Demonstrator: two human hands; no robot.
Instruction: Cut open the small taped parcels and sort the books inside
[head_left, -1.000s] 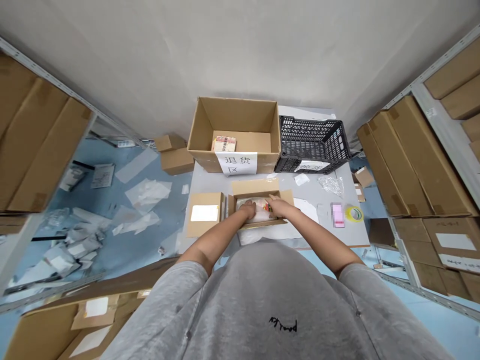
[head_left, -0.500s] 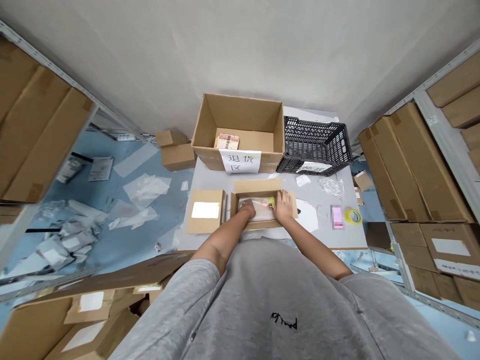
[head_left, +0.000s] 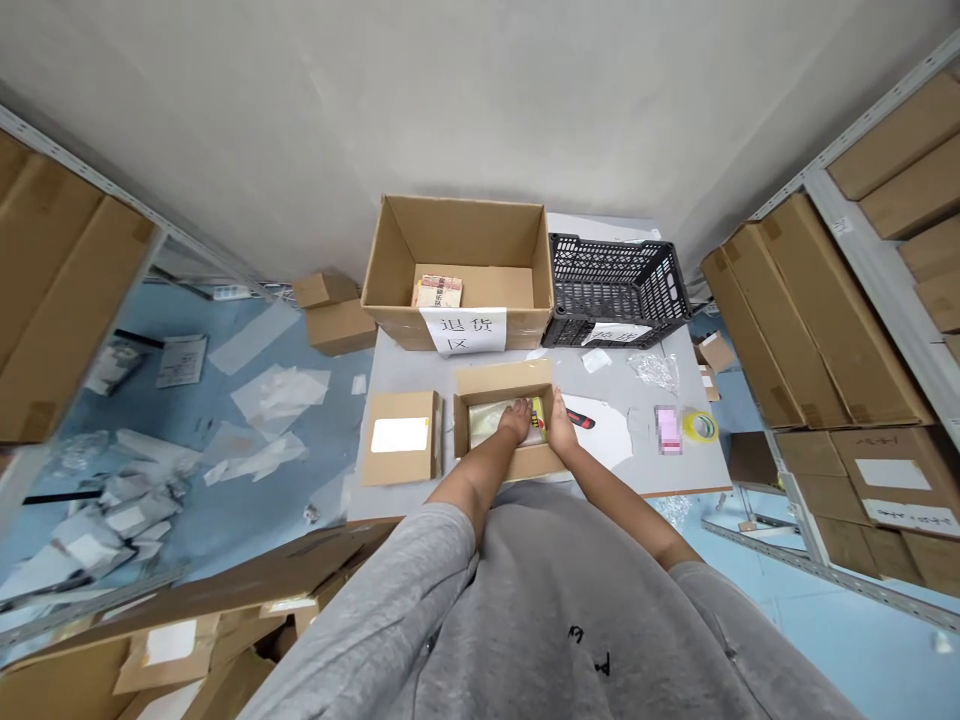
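Left hand lies on a plastic-wrapped packet inside an open carton near the grey table's front edge, fingers together. Right hand sits at the carton's right wall, fingers together. Risk: a utility knife lies just beside it; a careless sideways move could catch skin.

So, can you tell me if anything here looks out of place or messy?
Yes: crumpled white wrappers lie scattered on the blue floor left of the table. They look like dropped litter, not stored items.
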